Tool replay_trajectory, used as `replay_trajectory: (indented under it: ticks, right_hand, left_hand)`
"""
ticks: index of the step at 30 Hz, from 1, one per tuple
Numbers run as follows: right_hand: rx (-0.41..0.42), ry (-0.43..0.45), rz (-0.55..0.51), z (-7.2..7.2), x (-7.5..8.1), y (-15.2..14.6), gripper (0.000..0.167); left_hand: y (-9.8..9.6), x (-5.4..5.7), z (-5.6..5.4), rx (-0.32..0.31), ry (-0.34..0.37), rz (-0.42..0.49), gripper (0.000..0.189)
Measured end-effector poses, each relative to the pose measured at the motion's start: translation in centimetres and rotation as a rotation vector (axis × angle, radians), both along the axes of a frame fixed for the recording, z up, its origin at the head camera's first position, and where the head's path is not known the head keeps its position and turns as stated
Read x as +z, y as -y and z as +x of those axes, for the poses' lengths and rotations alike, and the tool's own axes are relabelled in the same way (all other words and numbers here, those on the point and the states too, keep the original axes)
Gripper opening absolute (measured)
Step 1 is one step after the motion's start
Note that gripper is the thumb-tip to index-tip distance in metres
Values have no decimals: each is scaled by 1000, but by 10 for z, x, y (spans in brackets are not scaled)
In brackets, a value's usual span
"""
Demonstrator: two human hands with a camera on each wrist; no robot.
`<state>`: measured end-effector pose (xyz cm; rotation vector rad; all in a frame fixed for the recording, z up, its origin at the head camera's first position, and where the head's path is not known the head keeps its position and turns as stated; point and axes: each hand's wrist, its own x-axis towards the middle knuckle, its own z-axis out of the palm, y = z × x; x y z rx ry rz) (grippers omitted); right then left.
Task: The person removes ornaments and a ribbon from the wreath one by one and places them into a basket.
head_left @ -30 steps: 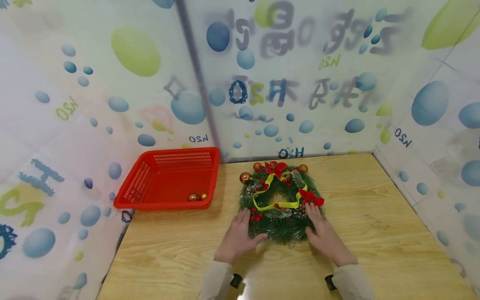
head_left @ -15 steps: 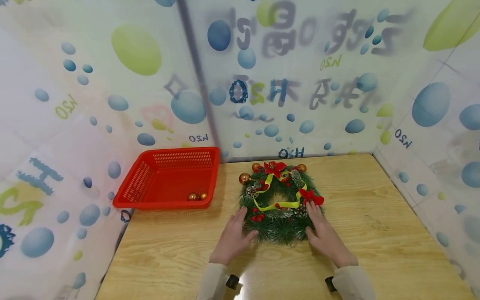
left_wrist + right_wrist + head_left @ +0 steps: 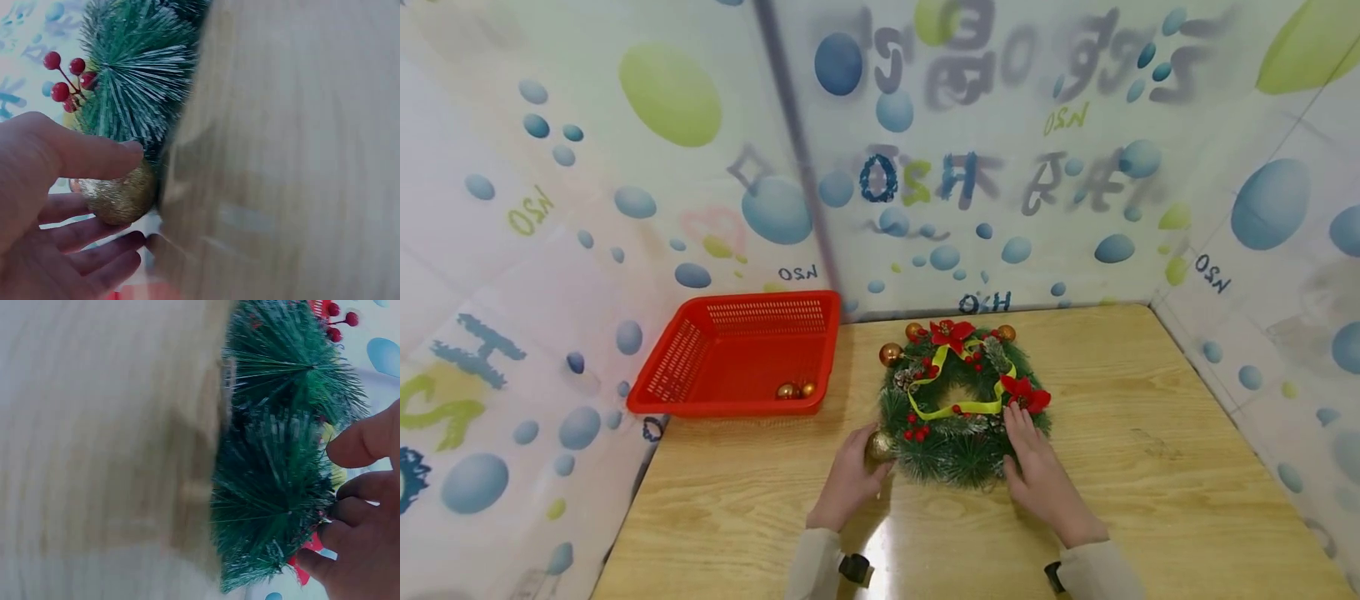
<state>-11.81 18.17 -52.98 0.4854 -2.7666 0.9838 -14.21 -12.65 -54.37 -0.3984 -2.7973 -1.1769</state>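
Note:
A green Christmas wreath (image 3: 958, 458) lies on the table, with red poinsettias (image 3: 951, 334), red berries, pine cones, a yellow ribbon (image 3: 962, 411) and copper-gold baubles (image 3: 891, 354) along its far side. At its near left edge, my left hand (image 3: 848, 479) holds a gold bauble (image 3: 122, 194) between thumb and fingers; the thumb covers part of it in the left wrist view. My right hand (image 3: 1045, 483) rests with extended fingers on the wreath's right side, beside the right poinsettia (image 3: 1026, 396). In the right wrist view, its fingertips (image 3: 344, 447) border the green needles.
A red plastic basket (image 3: 722, 410) stands to the left on the wooden table (image 3: 1150, 433), with two gold baubles (image 3: 788, 391) in its front right corner. Printed sheets (image 3: 1000, 200) wall in the back and both sides.
My left hand has drawn left and slightly toward me, and the gold bauble at the wreath's edge has come into view beside it. My right hand stays at nearly the same spot.

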Motion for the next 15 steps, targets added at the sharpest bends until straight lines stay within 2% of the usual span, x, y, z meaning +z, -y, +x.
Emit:
replay_trajectory:
  ticks: [9,15]
  right_hand:
    - [0,-20,22,1,-3,4,72]
    - [-6,-6,14,1,-2,4,73]
  left_hand:
    - [1,-8,-1,16,-40,3,58]
    - [0,-9,-1,37,-11,59,58]
